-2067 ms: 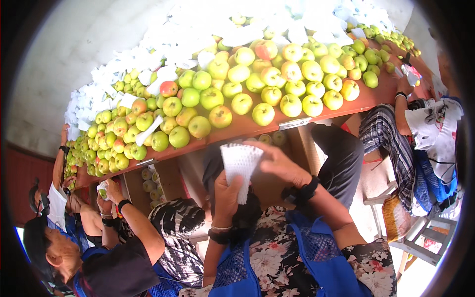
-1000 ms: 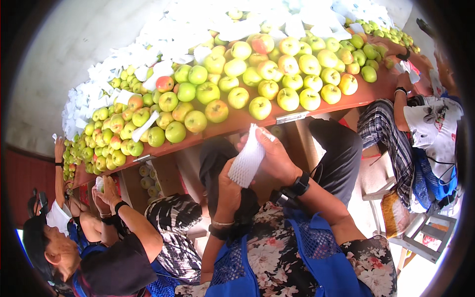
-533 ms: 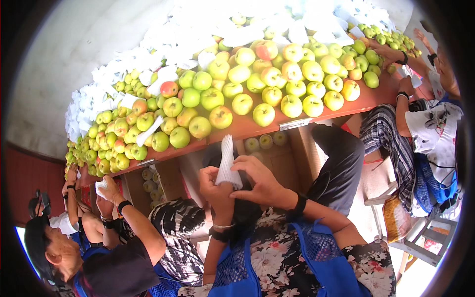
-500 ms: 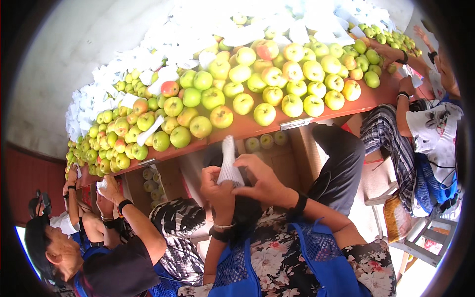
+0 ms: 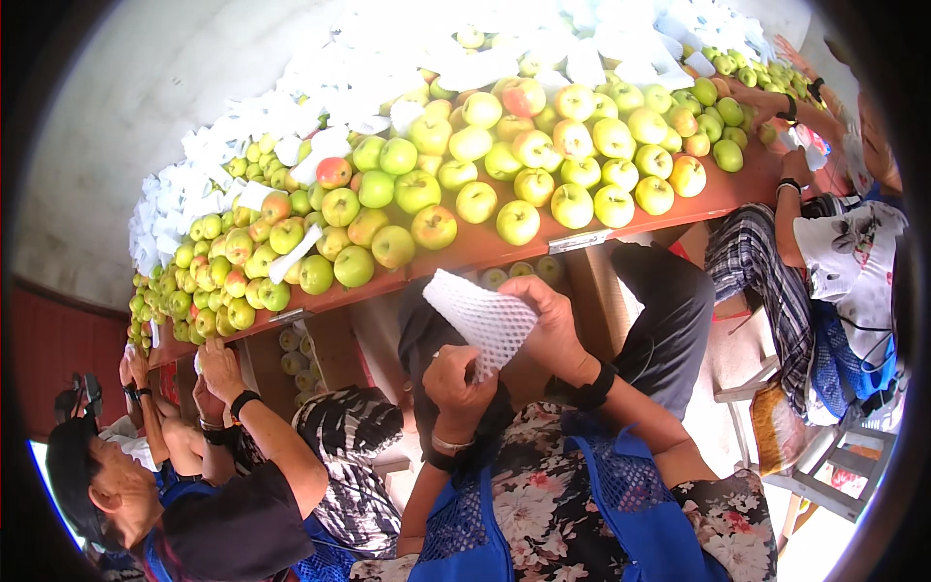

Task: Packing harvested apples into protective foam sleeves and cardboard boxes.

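Observation:
Between my two hands, just in front of the table edge, a white foam net sleeve (image 5: 480,318) is spread wide and tilted. My left hand (image 5: 458,380) pinches its lower end. The fingers of my right hand (image 5: 546,315) grip its right side, partly hidden by the mesh. No apple shows inside the sleeve. Beyond my hands, green and reddish apples (image 5: 518,223) lie in a broad heap on the red-brown table (image 5: 465,250).
White foam sleeves (image 5: 208,160) are piled behind the apples. Cartons with wrapped apples (image 5: 294,364) stand beneath the table. A co-worker (image 5: 223,504) sits close on my left, hands at the table edge; other people (image 5: 844,242) work at the right. A wooden stool (image 5: 834,466) stands at lower right.
The foam sleeve has gone from narrow and upright to stretched wide and tilted. My hands have shifted slightly right, and my right hand has risen along the sleeve.

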Available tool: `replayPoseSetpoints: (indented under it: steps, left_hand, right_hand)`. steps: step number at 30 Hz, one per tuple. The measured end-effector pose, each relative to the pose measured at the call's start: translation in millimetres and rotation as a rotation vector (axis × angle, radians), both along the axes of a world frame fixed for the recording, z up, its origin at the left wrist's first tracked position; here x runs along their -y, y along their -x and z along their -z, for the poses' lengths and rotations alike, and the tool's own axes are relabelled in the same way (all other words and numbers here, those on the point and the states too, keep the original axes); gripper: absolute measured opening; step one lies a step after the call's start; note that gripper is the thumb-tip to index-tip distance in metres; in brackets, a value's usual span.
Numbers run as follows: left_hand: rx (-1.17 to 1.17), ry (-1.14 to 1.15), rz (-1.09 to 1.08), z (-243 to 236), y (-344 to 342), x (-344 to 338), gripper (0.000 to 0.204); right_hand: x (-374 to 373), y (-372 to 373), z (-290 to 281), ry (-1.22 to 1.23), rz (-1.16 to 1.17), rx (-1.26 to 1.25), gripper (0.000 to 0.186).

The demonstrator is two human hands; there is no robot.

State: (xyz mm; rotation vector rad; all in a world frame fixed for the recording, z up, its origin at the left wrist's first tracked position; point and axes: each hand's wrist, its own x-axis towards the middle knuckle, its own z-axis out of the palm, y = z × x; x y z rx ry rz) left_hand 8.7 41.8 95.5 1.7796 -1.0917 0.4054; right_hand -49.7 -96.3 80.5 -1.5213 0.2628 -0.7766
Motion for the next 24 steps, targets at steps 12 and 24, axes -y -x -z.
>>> replayPoseSetpoints:
  steps: [12, 24]
  left_hand:
    - [-0.527, 0.324, 0.025, -9.1, -27.1, -8.9, 0.034]
    - [-1.272, 0.045, 0.427, -1.0, -26.3, -20.9, 0.027]
  right_hand:
    - [18.7, 5.3, -4.5, -0.173, -0.305, 0.008, 0.023]
    - [30.4, 1.5, -4.6, -0.086, -0.487, -0.15, 0.02]
